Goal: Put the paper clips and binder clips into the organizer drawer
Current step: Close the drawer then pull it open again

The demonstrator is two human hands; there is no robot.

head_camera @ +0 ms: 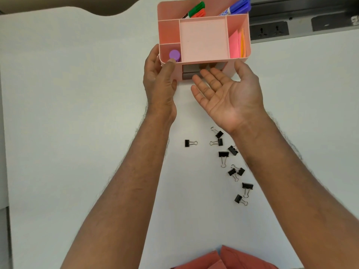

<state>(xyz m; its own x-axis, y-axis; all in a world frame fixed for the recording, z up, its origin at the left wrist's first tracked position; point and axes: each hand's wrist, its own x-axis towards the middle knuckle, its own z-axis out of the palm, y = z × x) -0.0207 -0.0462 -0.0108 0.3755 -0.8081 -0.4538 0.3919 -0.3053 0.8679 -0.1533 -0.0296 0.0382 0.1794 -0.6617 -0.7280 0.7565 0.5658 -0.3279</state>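
The left hand braces the pink organizer at its near left corner, thumb on the rim beside the purple cap, apparently so the box stays put while the drawer is worked; its grip is loosely wrapped on that corner. The right hand lies palm up, fingers spread and holding nothing, fingertips at the grey drawer fronts, probably to hook one out. The binder clips lie scattered on the white surface near the right forearm; no paper clips are discernible
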